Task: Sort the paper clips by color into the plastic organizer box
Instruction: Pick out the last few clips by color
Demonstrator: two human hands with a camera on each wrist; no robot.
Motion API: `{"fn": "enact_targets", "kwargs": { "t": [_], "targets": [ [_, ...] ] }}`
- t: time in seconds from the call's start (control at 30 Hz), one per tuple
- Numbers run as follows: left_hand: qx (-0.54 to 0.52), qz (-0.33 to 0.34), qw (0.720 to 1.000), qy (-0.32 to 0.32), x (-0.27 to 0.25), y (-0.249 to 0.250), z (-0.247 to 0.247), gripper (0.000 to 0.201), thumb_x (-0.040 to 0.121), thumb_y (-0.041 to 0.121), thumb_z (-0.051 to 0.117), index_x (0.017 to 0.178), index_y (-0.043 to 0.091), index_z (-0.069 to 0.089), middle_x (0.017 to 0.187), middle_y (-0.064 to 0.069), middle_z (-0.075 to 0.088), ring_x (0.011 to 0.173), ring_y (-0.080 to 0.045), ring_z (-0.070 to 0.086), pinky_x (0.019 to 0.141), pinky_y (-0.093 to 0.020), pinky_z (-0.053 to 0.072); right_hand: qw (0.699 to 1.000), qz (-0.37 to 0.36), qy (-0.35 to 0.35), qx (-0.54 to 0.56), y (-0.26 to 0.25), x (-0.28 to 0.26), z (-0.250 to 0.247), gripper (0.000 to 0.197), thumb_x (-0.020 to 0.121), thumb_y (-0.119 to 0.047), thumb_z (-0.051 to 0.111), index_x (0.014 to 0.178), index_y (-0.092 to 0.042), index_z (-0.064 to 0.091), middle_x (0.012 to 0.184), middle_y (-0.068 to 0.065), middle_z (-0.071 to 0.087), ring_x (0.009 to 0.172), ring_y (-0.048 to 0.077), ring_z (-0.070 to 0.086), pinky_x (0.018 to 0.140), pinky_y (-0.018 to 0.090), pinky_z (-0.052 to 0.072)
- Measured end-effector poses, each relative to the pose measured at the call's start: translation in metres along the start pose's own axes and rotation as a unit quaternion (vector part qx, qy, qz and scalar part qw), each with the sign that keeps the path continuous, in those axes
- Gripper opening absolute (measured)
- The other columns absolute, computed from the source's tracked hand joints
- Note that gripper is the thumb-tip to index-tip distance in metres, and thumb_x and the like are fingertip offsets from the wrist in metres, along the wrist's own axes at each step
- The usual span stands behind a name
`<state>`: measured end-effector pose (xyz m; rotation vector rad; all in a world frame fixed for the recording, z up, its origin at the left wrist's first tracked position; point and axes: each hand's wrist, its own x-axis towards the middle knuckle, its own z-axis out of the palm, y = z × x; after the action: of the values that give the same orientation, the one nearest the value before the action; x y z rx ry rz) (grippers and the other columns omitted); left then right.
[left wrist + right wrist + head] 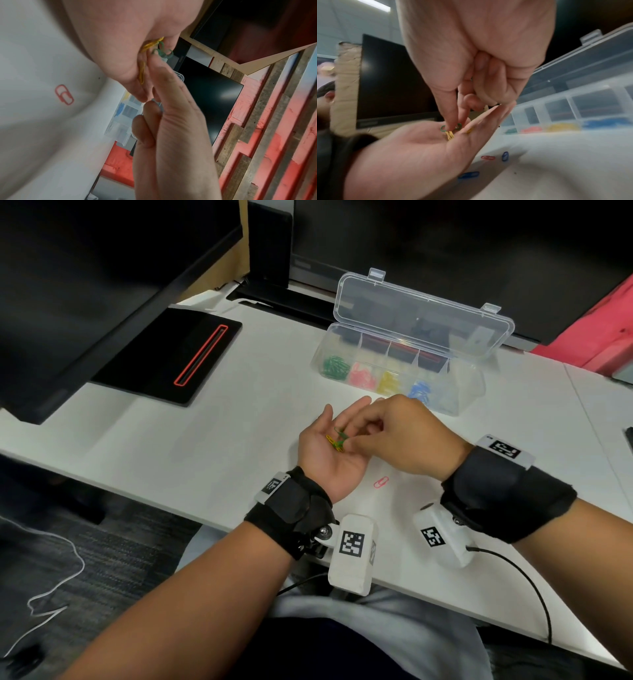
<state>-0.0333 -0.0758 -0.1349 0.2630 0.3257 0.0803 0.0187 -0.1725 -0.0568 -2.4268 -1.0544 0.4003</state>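
The left hand (337, 451) is lying palm up with its fingers stretched out flat and relaxed, forearm reaching in from below. The right hand (404, 436) is hovering just above that open palm, back turned upward, wrist bent down. Its thumb and forefinger (448, 116) are pinching together at the palm's centre while its other fingers are curling inward. Black straps are wrapping both wrists.
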Motion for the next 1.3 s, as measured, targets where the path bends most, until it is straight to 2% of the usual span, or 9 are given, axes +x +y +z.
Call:
{"fn": "enact_targets", "kwargs": {
  "t": [0.07, 0.13, 0.23, 0.3, 0.43, 0.57, 0.77, 0.97, 1.3],
  "targets": [
    [0.007, 0.012, 1.000, -0.007, 0.000, -0.001, 0.000, 0.056, 0.101, 0.035, 0.030, 0.136, -0.005, 0.046, 0.111, -0.020, 0.067, 0.093, -0.029, 0.068, 0.079, -0.032, 0.056, 0.993, 0.014, 0.000, 0.116, -0.001, -0.002, -0.004, 0.010, 0.079, -0.010, 0.075, 0.076, -0.019, 0.074, 0.056, -0.025, 0.060, 0.052, -0.005, 0.050, 0.054, 0.005, 0.038],
    [0.024, 0.020, 0.999, -0.012, 0.000, -0.002, 0.000, 0.059, 0.100, 0.036, 0.031, 0.139, -0.007, 0.043, 0.130, -0.023, 0.056, 0.110, -0.031, 0.060, 0.094, -0.034, 0.050, 0.976, 0.033, -0.009, 0.214, -0.003, -0.003, -0.007, 0.007, 0.083, -0.003, 0.071, 0.083, -0.009, 0.073, 0.072, -0.008, 0.070, 0.050, -0.003, 0.052, 0.047, 0.009, 0.039],
    [0.009, 0.018, 1.000, -0.002, -0.001, -0.002, -0.001, 0.051, 0.099, 0.033, 0.037, 0.105, -0.007, 0.068, 0.102, -0.019, 0.063, 0.088, -0.027, 0.060, 0.100, -0.033, 0.040, 0.942, 0.096, -0.033, 0.321, 0.001, -0.002, -0.008, 0.007, 0.090, -0.010, 0.059, 0.087, -0.005, 0.064, 0.077, 0.018, 0.066, 0.040, 0.012, 0.035, 0.039, 0.017, 0.019],
    [0.001, 0.015, 1.000, -0.005, 0.000, -0.002, -0.001, 0.050, 0.100, 0.033, 0.037, 0.099, -0.004, 0.070, 0.082, -0.015, 0.066, 0.076, -0.025, 0.062, 0.091, -0.032, 0.046, 0.889, 0.126, -0.065, 0.436, 0.007, 0.002, -0.008, 0.012, 0.091, -0.012, 0.049, 0.082, -0.007, 0.055, 0.060, 0.012, 0.050, 0.034, 0.009, 0.019, 0.042, 0.016, 0.012],
    [0.018, 0.015, 1.000, 0.010, -0.002, -0.001, 0.001, 0.051, 0.101, 0.034, 0.036, 0.127, -0.005, 0.054, 0.116, -0.021, 0.065, 0.108, -0.029, 0.060, 0.109, -0.037, 0.038, 0.739, 0.149, -0.125, 0.645, 0.019, 0.004, -0.009, 0.011, 0.072, -0.024, 0.037, 0.066, -0.017, 0.032, 0.049, 0.000, 0.033, 0.036, 0.011, 0.008, 0.039, 0.016, 0.009],
    [0.015, 0.018, 1.000, 0.001, -0.005, 0.001, 0.003, 0.049, 0.101, 0.034, 0.036, 0.121, -0.005, 0.058, 0.117, -0.022, 0.066, 0.101, -0.029, 0.069, 0.098, -0.037, 0.047, 0.676, 0.132, -0.122, 0.715, 0.028, 0.006, -0.008, 0.014, 0.071, -0.027, 0.035, 0.063, -0.015, 0.032, 0.050, 0.000, 0.032, 0.041, 0.011, 0.008, 0.035, 0.014, 0.017],
    [0.011, 0.022, 1.000, -0.017, -0.005, 0.011, 0.000, 0.050, 0.101, 0.034, 0.035, 0.127, -0.004, 0.055, 0.126, -0.021, 0.063, 0.112, -0.029, 0.064, 0.101, -0.037, 0.048, 0.688, 0.166, -0.081, 0.702, 0.024, 0.018, -0.015, 0.039, 0.087, -0.039, 0.043, 0.057, -0.014, 0.042, 0.050, -0.001, 0.030, 0.036, 0.010, 0.022, 0.030, 0.014, 0.017],
    [-0.061, 0.073, 0.995, -0.032, 0.000, 0.050, -0.014, 0.050, 0.103, 0.030, 0.036, 0.127, -0.009, 0.055, 0.132, -0.026, 0.057, 0.125, -0.037, 0.054, 0.107, -0.046, 0.040, 0.798, 0.179, 0.035, 0.574, 0.010, 0.060, -0.028, 0.055, 0.097, -0.043, 0.046, 0.050, -0.025, 0.026, 0.047, -0.006, 0.016, 0.044, 0.013, 0.011, 0.043, 0.024, 0.014],
    [-0.066, 0.088, 0.994, -0.019, 0.000, 0.060, -0.017, 0.050, 0.102, 0.032, 0.035, 0.131, -0.006, 0.050, 0.133, -0.024, 0.057, 0.127, -0.035, 0.053, 0.112, -0.042, 0.037, 0.776, 0.131, 0.195, 0.585, -0.031, 0.161, -0.032, 0.052, 0.098, -0.036, 0.048, 0.050, -0.022, 0.033, 0.046, -0.006, 0.026, 0.043, 0.010, 0.021, 0.047, 0.025, 0.020]
  ]
}}
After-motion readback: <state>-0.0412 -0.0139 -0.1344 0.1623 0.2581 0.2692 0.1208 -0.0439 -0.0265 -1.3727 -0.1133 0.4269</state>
